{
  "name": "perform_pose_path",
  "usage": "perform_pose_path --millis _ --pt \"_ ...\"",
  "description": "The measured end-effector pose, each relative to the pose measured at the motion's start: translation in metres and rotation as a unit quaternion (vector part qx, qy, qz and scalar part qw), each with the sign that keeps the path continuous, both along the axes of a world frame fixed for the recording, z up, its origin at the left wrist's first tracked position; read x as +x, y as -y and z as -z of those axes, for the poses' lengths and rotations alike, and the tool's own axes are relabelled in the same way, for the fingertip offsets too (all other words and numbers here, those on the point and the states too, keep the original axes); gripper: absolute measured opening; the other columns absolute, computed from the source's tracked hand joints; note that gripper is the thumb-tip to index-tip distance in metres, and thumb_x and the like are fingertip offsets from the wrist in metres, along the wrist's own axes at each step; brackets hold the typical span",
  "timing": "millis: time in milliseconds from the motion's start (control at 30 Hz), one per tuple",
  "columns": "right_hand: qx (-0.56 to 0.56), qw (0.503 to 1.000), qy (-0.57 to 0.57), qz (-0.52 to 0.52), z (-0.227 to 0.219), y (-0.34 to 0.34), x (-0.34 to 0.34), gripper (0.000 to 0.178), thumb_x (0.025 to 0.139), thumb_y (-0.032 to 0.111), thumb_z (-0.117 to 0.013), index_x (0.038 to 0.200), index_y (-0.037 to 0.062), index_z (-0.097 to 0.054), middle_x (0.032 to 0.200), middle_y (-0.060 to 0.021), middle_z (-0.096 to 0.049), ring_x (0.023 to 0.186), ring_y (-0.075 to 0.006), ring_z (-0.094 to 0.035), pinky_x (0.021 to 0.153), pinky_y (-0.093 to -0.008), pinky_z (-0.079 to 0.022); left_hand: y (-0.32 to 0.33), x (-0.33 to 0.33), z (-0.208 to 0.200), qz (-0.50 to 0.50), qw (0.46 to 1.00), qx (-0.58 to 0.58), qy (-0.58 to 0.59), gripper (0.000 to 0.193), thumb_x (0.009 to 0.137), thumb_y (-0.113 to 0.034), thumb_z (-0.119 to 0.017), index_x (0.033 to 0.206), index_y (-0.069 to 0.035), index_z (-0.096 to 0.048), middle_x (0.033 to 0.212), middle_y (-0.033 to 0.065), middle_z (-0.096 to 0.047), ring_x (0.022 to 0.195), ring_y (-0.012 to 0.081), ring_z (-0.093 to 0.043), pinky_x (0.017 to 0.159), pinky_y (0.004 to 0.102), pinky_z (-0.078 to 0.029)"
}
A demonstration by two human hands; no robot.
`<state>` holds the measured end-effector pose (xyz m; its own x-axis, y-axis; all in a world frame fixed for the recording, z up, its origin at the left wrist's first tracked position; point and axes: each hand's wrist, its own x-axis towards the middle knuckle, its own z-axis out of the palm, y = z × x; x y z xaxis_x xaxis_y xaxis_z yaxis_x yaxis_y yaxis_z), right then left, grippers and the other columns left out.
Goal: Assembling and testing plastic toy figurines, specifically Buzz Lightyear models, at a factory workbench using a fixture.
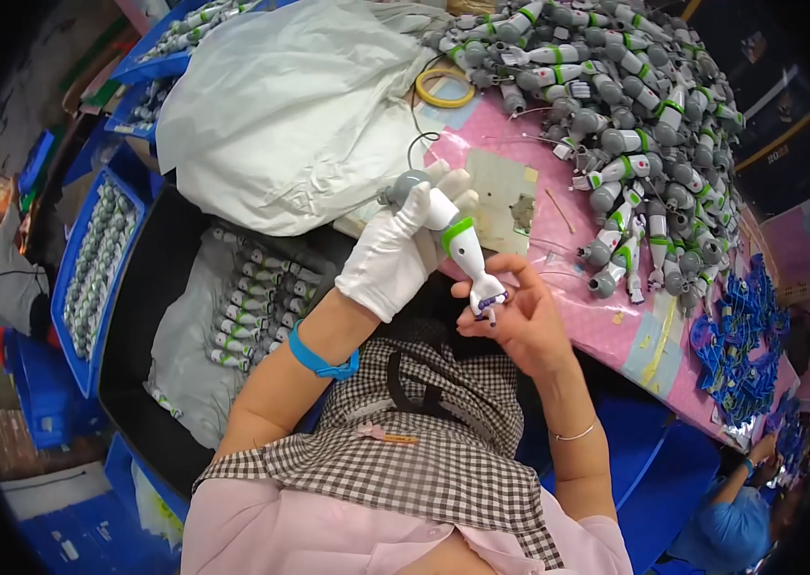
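Note:
Between my two hands is a white toy arm point(467, 251) with a grey rounded shoulder, a green band and purple marks at its small hand. My left hand point(384, 261), in a white glove, is closed around the upper part near the grey end. With bare fingers, my right hand point(527, 324) grips the toy's hand end, its fingertips closed on it. A dark thin cord point(417, 144) runs up from near the grey end toward a yellow ring point(444, 88) on the pink-covered table point(558, 251).
A large heap of similar toy arms point(625, 115) covers the table's far right. Blue parts point(740, 335) lie at its right edge. A white plastic sheet point(290, 105) sits far left. A black bin point(151, 316) holds rows of toy arms point(256, 302). Another person point(735, 522) sits lower right.

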<state>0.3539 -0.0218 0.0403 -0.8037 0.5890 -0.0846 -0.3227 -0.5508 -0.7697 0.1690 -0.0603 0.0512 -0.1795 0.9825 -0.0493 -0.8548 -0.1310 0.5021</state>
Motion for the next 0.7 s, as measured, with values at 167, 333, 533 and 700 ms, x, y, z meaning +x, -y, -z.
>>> perform_pose_path --millis 167,333,533,700 --pt "0.322 0.941 -0.011 0.098 0.016 0.005 -0.008 0.047 0.070 -0.013 -0.066 0.109 0.0077 -0.051 0.098 -0.0118 -0.059 0.077 -0.0194 -0.062 0.072 -0.0323 -0.053 -0.003 0.009 -0.011 0.069 0.997 -0.005 0.022 0.056 0.087 -0.039 -0.058 0.130 -0.008 -0.041 0.128 0.0105 -0.051 0.115 0.0262 -0.051 0.096 0.0426 -0.044" --pt "0.674 0.706 0.094 0.196 0.004 0.006 -0.003 0.032 0.065 0.004 -0.077 0.093 0.0089 -0.063 0.075 -0.0071 -0.056 0.061 -0.0218 -0.058 0.049 -0.0291 -0.047 -0.002 0.015 -0.010 0.157 0.981 -0.018 0.110 0.060 0.089 -0.053 -0.046 0.128 -0.008 -0.044 0.111 0.0082 -0.057 0.094 0.0230 -0.059 0.082 0.0375 -0.050" --pt "0.716 0.679 0.078 0.140 0.013 -0.002 0.003 0.039 0.063 0.024 -0.080 0.098 0.0107 -0.066 0.065 -0.0030 -0.052 0.053 -0.0188 -0.051 0.044 -0.0285 -0.039 0.000 0.030 -0.008 0.161 0.979 -0.091 0.081 0.061 0.090 -0.058 -0.038 0.121 -0.006 -0.051 0.090 0.0052 -0.060 0.072 0.0162 -0.057 0.065 0.0309 -0.050" --pt "0.473 0.818 0.226 0.236 -0.008 -0.010 0.027 0.013 0.083 0.007 -0.059 0.088 0.0001 -0.069 0.070 -0.0056 -0.064 0.047 -0.0065 -0.051 0.041 -0.0198 -0.036 0.006 0.024 -0.005 0.171 0.981 -0.085 0.039 0.063 0.092 -0.058 -0.031 0.122 -0.005 -0.050 0.084 0.0050 -0.060 0.065 0.0141 -0.057 0.061 0.0287 -0.048"
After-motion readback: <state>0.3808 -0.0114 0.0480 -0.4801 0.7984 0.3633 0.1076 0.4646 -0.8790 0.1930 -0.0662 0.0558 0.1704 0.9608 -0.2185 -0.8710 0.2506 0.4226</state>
